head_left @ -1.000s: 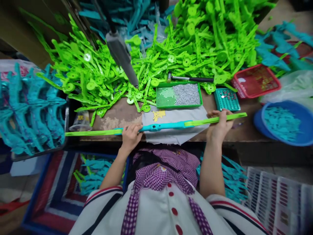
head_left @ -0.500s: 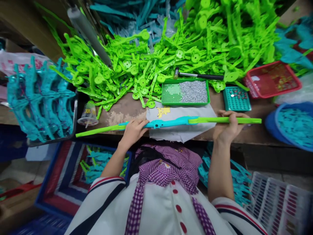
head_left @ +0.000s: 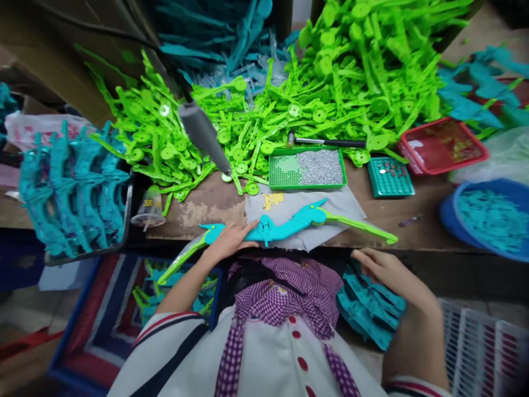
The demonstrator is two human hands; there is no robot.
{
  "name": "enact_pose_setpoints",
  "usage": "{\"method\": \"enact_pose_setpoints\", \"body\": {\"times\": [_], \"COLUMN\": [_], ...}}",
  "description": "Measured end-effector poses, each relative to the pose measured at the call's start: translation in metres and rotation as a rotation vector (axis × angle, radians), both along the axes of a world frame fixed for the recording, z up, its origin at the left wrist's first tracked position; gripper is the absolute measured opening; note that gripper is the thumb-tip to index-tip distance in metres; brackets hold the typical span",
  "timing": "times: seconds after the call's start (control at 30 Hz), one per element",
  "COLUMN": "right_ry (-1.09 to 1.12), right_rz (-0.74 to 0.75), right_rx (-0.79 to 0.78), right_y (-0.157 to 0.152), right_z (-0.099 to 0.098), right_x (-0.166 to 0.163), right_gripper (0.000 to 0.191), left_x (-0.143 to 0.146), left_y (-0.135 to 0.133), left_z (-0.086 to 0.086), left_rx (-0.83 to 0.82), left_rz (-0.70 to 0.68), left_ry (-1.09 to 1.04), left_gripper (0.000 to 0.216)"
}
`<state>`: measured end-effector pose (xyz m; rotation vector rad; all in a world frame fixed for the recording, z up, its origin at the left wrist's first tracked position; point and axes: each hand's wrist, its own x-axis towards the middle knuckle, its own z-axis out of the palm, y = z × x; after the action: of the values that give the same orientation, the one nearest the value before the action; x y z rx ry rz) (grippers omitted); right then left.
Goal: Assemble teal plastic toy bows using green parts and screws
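Pinning the teal-and-green toy bow [head_left: 285, 225] flat on the grey cloth [head_left: 330, 201] at the surface's near edge, the left hand [head_left: 228, 242] pressed open-fingered while the right hand [head_left: 382, 270], empty, loosely open, hovered over teal parts [head_left: 367, 309] below.

The left hand [head_left: 229, 241] lies palm down, fingers stretched forward, arm bent at the elbow. The right hand [head_left: 382, 269] hangs lower, fingers loosely spread.
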<state>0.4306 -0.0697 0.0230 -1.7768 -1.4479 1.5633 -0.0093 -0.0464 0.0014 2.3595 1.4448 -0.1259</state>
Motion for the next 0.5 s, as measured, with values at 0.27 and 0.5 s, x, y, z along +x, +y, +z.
{"method": "enact_pose_setpoints", "body": {"times": [0.27,0.5], "right_ry": [-0.105,-0.500], "right_rz": [-0.200,0.121], "right_rx": [0.835,0.791], "right_y": [0.071,0.243], "right_z": [0.079,0.055], "right_x": [-0.072,-0.120], "right_gripper": [0.024,0.045], "left_x": [-0.004,0.000], "left_y": [0.030,0.017], "left_z": [0.028,0.021], "left_rx": [-0.243,-0.143], "left_rz": [0.069,-0.008], "left_ry": [-0.146,-0.068], "left_gripper": [0.070,0.077]}}
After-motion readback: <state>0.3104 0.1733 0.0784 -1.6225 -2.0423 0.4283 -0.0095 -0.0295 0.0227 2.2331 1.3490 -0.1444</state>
